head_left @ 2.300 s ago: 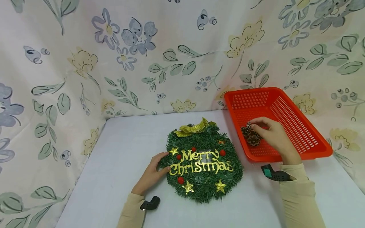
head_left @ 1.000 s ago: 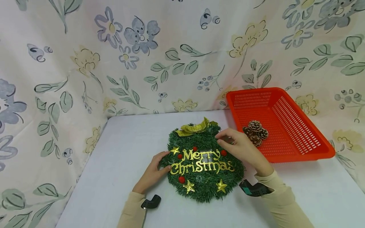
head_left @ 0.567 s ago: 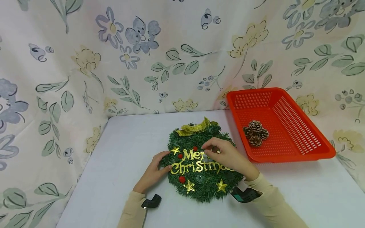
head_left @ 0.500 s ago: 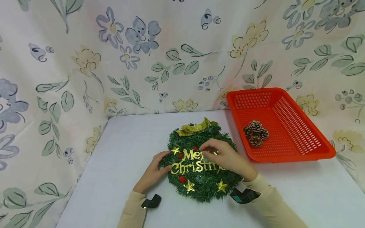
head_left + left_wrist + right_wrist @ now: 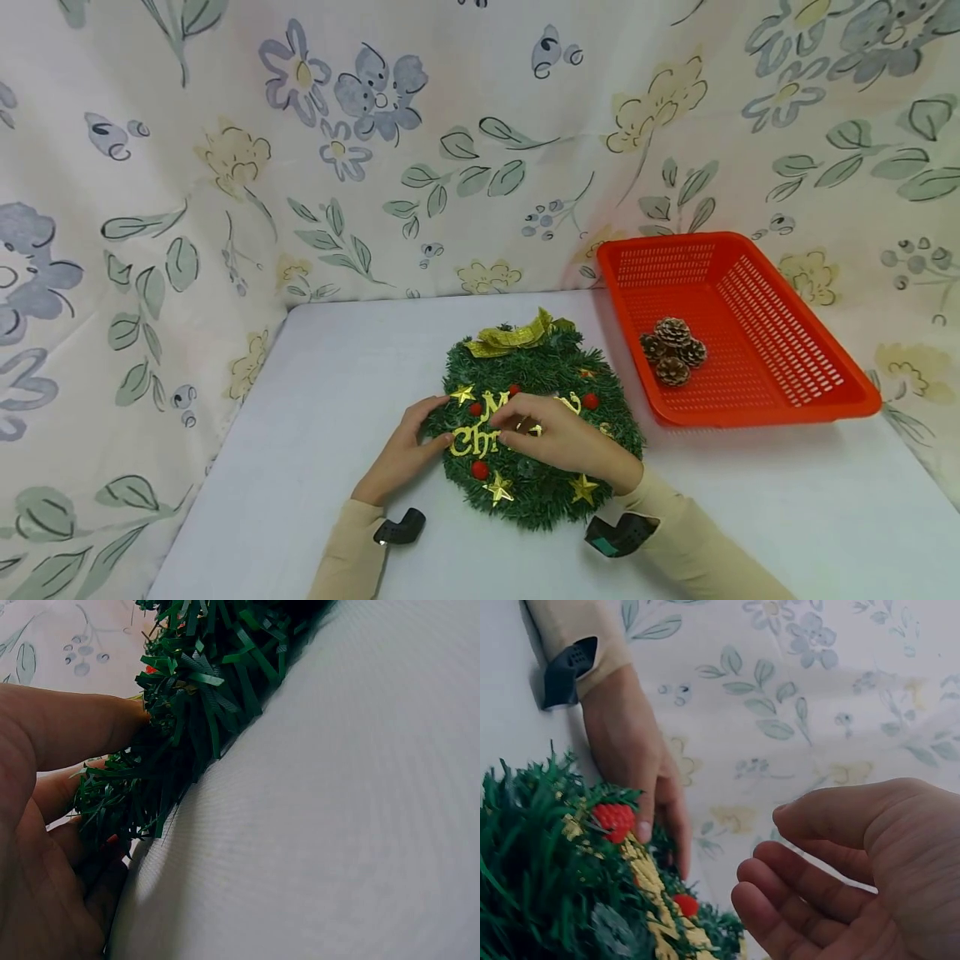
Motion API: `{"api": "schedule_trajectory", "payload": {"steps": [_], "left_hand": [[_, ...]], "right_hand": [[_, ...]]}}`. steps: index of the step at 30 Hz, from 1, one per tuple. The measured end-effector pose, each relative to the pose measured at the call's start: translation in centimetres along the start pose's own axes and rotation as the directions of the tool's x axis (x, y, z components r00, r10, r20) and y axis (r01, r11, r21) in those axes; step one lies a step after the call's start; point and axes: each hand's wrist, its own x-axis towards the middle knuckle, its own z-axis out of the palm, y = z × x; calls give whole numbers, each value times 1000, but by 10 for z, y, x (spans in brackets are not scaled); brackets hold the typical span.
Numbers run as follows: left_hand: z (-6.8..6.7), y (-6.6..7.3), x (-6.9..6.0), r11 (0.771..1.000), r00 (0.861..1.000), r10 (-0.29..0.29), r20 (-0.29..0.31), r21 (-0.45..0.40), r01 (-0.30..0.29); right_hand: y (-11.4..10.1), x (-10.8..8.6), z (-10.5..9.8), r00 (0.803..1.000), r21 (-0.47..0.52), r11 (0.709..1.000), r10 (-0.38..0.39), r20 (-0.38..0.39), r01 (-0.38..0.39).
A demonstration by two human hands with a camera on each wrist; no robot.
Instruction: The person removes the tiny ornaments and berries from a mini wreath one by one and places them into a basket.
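Wreath (image 5: 536,369) flat on the white table (image 5: 360,367), centred in front of the person, between both hands. Left hand (image 5: 403,450) at the left rim: thumb on the near side of the foliage, fingers around the outer edge, with a narrow hold on the rim visible in the left wrist view. Right hand (image 5: 566,435) above the wreath face, apart from the foliage in the right wrist view: thumb and fingers directed left, fingers loosely bent, moderate gap between thumb and fingertips, nothing visible in the grasp. Left forearm angled in from lower left, right forearm slanted in from lower right, both in beige sleeves.

Gold lettering (image 5: 493,405) across the wreath, partly hidden by the right hand in the head view. Gold star (image 5: 462,394) just beside the left fingertips. Gold bow (image 5: 510,337) on the far rim.

Red basket (image 5: 765,415) to the right: left wall close to the right rim of the wreath, narrow gap between. Pine cones (image 5: 672,333) clustered along that wall, basket floor exposed to the right. Widest room on the tabletop left of the left hand; shallower strip beyond the bow, bounded by the floral curtain (image 5: 450,100) at the far table edge.
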Motion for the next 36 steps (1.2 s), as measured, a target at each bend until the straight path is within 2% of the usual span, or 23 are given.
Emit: {"api": "schedule_trajectory", "payload": {"steps": [7, 10, 14, 17, 25, 29, 36], "left_hand": [[0, 1, 0, 1000, 1000, -3, -10, -3, 3], [0, 1, 0, 1000, 1000, -5, -13, -3, 5], [1, 0, 1, 1000, 1000, 2, -17, 6, -2], [0, 1, 0, 1000, 1000, 6, -17, 6, -6], [0, 2, 1, 1000, 1000, 24, -17, 6, -24], [1, 2, 1, 1000, 1000, 23, -21, 6, -23], [1, 1, 1, 1000, 1000, 14, -25, 10, -13]], "right_hand": [[6, 3, 15, 999, 11, 1000, -20, 37, 20], [8, 5, 20, 998, -34, 999, -26, 60, 28], [10, 7, 26, 994, -85, 996, 41, 97, -33], [12, 6, 30, 989, -87, 993, 90, 120, -80], [15, 4, 38, 985, -199, 976, 113, 134, -85], [15, 4, 40, 984, -212, 974, 114, 138, -83], [13, 3, 43, 984, -271, 962, 81, 161, -35]]}}
